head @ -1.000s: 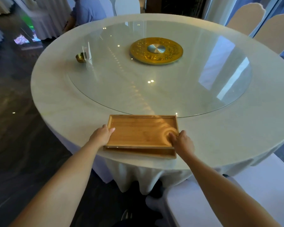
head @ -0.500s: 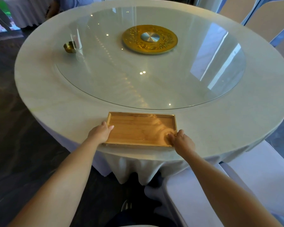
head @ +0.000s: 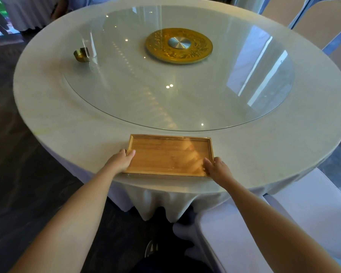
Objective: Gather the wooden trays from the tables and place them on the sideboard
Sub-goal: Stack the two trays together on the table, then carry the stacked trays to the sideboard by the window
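Observation:
A rectangular wooden tray [head: 165, 156] with a low rim lies flat on the round white-clothed table [head: 77, 134], close to its near edge. My left hand [head: 120, 161] grips the tray's left short side, thumb over the rim. On the tray's near right corner my right hand [head: 218, 170] holds on, fingers resting inside the rim. Only one tray shows clearly; I cannot tell whether another lies under it.
A glass turntable [head: 185, 95] covers the table's middle, with a gold disc [head: 178, 45] at its centre and a small brass bowl [head: 81, 55] at the left. A white-covered chair [head: 283, 223] stands at my right. Beige chairs [head: 323, 20] stand far right. Dark floor lies left.
One second ago the tray sat raised and offset over a second wooden piece. It has since come down flush near the table edge, with both hands still on it.

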Demonstrator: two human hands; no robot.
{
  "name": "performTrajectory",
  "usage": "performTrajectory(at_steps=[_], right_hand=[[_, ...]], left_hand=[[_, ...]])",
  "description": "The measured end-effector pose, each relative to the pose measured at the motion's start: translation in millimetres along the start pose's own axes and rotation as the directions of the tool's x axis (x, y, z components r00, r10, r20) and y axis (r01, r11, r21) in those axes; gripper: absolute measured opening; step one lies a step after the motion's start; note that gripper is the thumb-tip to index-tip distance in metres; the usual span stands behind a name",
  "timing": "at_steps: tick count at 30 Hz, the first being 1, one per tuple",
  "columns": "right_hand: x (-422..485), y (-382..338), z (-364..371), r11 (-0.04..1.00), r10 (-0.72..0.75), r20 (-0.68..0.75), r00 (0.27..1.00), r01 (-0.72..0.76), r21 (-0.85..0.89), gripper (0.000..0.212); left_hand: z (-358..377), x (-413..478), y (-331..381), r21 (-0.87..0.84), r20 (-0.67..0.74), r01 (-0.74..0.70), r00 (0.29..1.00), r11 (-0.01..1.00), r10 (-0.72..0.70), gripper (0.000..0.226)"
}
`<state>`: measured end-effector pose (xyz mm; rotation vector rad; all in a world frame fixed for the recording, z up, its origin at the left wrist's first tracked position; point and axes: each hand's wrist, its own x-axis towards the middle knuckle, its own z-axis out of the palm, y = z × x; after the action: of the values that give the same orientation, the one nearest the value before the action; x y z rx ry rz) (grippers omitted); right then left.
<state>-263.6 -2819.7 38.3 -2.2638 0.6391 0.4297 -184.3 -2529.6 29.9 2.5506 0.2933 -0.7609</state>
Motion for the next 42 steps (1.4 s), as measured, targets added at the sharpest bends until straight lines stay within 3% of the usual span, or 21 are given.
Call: performTrajectory(at_steps=[6,14,22,24,33,38,42], right_hand=[[1.4,0.0,5.9,0.955,0.103,0.04,0.994,-0.11,0.277,0.049],[-2.0,-2.6,5.1,0.923,0.125,0.036,0.992,-0.129,0.363,0.056],[-11.3,5.9,14.7,0.883,0.162,-0.033,0.986,-0.13,0.452,0.059],[-17.1,8.4,16.3,0.859,0.172,-0.063,0.983,-0.119,0.497,0.046],[-73.6,37.5,-15.0,0.794,0.272,-0.227,0.935,-0.085,0.602,0.042],[-129.6,73.6,-58.7,0.787,0.367,-0.369,0.854,-0.073,0.613,0.039],[-207.1,117.5,-95.2,0.766,0.458,-0.49,0.742,-0.05,0.642,0.04]], left_hand=[[1.8,3.8,-3.6,-0.289,0.116,0.065,0.993,0.955,-0.033,0.073],[13.9,10.3,-2.7,-0.516,0.071,0.083,0.996,0.852,-0.053,0.061],[6.3,11.1,11.9,-0.53,0.032,0.029,0.999,0.847,-0.014,0.06],[1.5,9.7,18.1,-0.514,0.024,0.002,1.0,0.858,0.012,0.06],[-6.6,-18.7,75.8,-0.431,0.046,-0.17,0.977,0.886,0.21,0.06],[11.0,-71.1,126.5,-0.457,0.118,-0.28,0.922,0.844,0.37,0.054],[40.9,-139.1,172.8,-0.435,0.17,-0.417,0.833,0.798,0.527,0.052]])
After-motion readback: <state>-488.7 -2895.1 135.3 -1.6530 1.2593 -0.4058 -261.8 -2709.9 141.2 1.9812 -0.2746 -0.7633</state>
